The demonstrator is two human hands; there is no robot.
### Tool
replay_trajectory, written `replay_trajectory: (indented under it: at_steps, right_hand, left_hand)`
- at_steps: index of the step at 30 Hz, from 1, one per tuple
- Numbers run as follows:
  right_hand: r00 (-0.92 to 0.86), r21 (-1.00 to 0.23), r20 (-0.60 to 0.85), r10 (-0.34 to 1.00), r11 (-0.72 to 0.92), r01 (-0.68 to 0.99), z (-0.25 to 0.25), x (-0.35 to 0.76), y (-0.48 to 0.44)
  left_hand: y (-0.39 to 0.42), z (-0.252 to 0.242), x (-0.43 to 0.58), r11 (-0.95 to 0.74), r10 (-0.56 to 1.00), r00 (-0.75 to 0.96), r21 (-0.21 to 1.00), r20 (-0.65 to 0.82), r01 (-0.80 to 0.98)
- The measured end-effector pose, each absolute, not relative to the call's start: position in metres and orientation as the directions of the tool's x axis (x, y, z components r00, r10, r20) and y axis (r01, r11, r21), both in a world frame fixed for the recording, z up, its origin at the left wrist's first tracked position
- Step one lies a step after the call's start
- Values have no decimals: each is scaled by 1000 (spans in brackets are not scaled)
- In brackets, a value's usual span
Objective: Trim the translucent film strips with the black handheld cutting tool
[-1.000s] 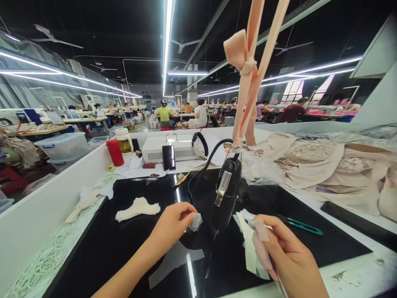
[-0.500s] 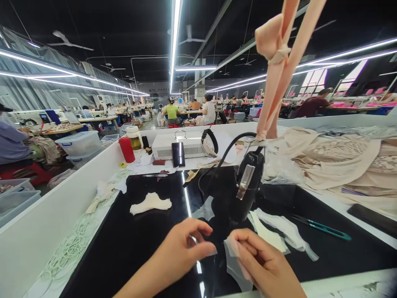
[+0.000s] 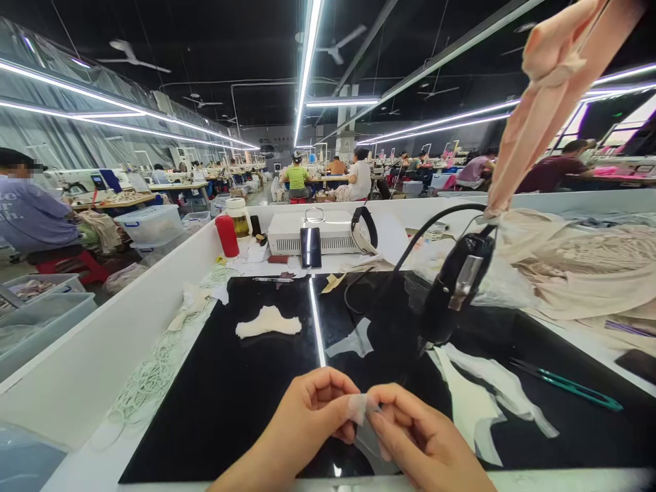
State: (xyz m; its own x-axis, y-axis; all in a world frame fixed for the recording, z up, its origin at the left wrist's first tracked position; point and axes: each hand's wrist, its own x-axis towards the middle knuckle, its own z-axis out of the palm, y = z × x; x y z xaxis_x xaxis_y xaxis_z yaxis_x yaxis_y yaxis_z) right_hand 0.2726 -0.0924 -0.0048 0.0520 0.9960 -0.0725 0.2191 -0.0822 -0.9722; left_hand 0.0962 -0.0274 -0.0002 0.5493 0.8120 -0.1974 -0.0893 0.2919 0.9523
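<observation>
A thin, translucent cut piece of sheet material point(image 3: 373, 447) is held low over the black tabletop point(image 3: 205, 410). My left hand point(image 3: 312, 420) pinches its upper corner between thumb and forefinger. My right hand point(image 3: 417, 437) grips the same piece close beside, the fingertips of both hands nearly touching. Just beyond my hands lies a similar translucent piece point(image 3: 354, 339). To the left rests a cream, shaped stack of cut pieces point(image 3: 268, 322). White and pale green cut pieces point(image 3: 469, 403) lie to the right, near teal-handled thread snips point(image 3: 579, 388).
A black corded device point(image 3: 456, 294) hangs from a knotted peach fabric strip point(image 3: 533, 130). Behind the board stand a white vented box point(image 3: 328, 232), a phone point(image 3: 310, 248) and a red container point(image 3: 227, 236). Pale green cord point(image 3: 148, 383) lies left; beige fabric point(image 3: 589, 266) is heaped right.
My left hand has closed from an open curl and come over to the translucent piece, which my right hand was holding. The view has turned slightly left, and the hanging device appears farther right.
</observation>
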Motion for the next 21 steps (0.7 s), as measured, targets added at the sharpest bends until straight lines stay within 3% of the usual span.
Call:
replay_trajectory:
  at_steps: [8, 14, 21]
  right_hand:
    - [-2, -960, -179, 984, -175, 219, -16, 283, -91]
    - [-42, -972, -202, 979, -195, 135, -36, 294, -88]
    - [-63, -961, -235, 970, -222, 165, -34, 296, -88]
  left_hand:
    - [-29, -4, 78, 374, 842, 468, 916, -269, -147]
    - [-32, -6, 70, 397, 845, 460, 897, -274, -196]
    - [-33, -7, 62, 421, 845, 437, 888, -309, -187]
